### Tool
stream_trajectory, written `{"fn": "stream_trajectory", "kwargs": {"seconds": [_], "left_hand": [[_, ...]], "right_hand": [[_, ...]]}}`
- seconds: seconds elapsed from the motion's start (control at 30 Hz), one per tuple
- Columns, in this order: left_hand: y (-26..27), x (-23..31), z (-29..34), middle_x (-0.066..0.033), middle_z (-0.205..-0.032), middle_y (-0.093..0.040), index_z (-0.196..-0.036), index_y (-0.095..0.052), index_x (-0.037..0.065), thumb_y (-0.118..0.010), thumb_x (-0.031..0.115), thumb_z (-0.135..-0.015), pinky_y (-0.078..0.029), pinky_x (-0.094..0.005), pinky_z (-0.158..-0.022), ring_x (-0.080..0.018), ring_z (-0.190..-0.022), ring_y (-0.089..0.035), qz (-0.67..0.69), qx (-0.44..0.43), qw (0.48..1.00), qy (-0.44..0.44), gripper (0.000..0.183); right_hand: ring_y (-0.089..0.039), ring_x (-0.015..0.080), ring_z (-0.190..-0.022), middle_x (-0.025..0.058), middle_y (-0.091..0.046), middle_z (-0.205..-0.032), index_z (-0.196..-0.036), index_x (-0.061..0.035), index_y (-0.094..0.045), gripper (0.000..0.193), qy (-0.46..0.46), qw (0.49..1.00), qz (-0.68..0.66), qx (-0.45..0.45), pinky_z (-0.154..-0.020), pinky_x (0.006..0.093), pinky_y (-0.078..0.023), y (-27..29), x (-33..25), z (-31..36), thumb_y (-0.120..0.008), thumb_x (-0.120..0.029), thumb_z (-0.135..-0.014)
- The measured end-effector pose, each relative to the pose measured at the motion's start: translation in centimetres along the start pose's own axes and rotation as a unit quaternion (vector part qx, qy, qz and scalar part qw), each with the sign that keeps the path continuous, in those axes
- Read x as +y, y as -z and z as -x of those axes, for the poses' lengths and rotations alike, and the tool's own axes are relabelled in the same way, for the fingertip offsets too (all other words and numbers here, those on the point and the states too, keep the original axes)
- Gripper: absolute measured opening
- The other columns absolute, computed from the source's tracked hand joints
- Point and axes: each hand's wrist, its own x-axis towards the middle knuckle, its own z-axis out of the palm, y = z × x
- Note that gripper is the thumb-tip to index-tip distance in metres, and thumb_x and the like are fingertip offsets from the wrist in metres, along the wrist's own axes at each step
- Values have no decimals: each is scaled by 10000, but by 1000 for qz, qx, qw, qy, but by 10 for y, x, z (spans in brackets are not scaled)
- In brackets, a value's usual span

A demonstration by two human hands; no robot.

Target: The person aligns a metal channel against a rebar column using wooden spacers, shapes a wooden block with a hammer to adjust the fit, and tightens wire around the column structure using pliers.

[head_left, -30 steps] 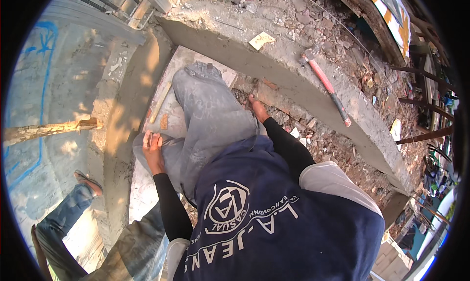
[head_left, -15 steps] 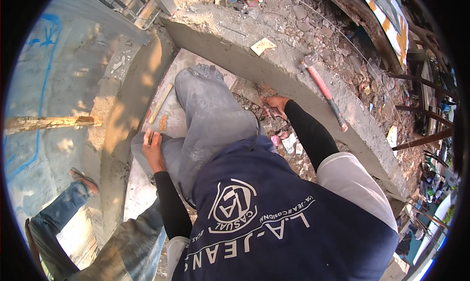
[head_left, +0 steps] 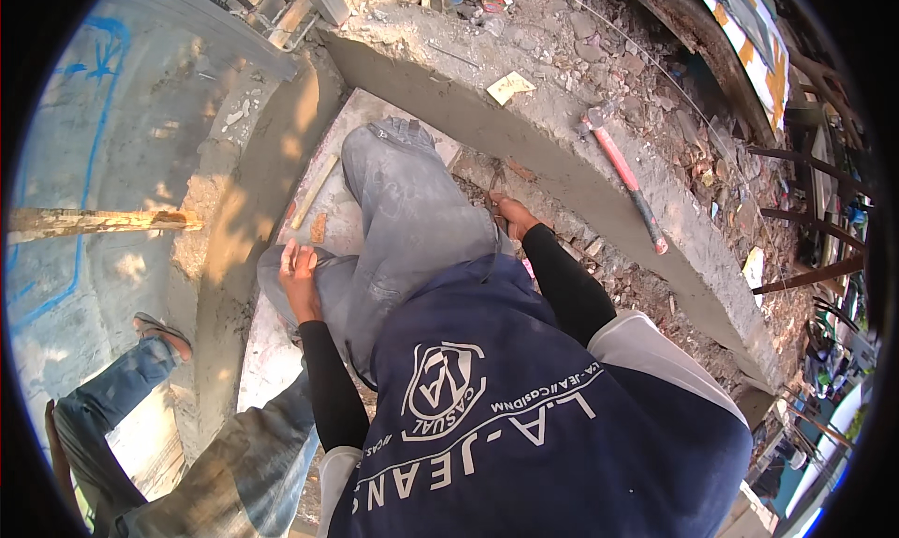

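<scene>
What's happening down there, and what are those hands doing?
A person is low down with bent legs on a pale board. Their right hand reaches down beside the rubble; I can't tell whether it grips anything. Their left hand is at a bent knee, fingers loosely curled, holding nothing I can see. A red-handled hammer lies on the concrete ledge, untouched. Someone else's leg shows at the left.

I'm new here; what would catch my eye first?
Probably the navy shirt with white lettering, filling the lower middle. Next, the hammer with a red and black handle, lying on the concrete ledge at upper right, and the blue-marked grey surface at far left. Near the centre, the right hand is beside the grey trousers.
</scene>
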Motion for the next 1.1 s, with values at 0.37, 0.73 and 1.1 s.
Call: {"fn": "stream_trajectory", "kwargs": {"seconds": [0.37, 0.73, 1.1], "left_hand": [[-2, -1, 2, -183, -1318, -535, -1391, -475, -97, -665, 55, -933, -531, -323, -944, -224, -1093, -617, -37, 10, 999, -13, 519], [-10, 6, 5, -138, -1241, -600, -1369, -508, -89, -672, 59, -932, -528, -319, -926, -201, -1069, -622, -109, 34, 993, -21, 490], [1, -6, -8, -185, -1313, -561, -1368, -523, -84, -697, 101, -924, -519, -301, -916, -196, -1094, -606, -161, 7, 987, -3, 511]], "right_hand": [[-644, 161, -825, 55, -691, -1078, -1362, -155, -491, 393, 42, 992, -114, -38, -634, 317, -533, -34, 8, 6, -377, -412, -1087], [-569, 152, -584, 3, -585, -715, -913, -94, -591, 451, -90, 967, 239, 10, -544, 348, -524, 22, -65, 24, -492, -518, -1029], [-584, 191, -525, 23, -556, -608, -749, -123, -543, 358, -101, 976, 192, 2, -458, 355, -463, -11, -73, 42, -652, -382, -969]]}}
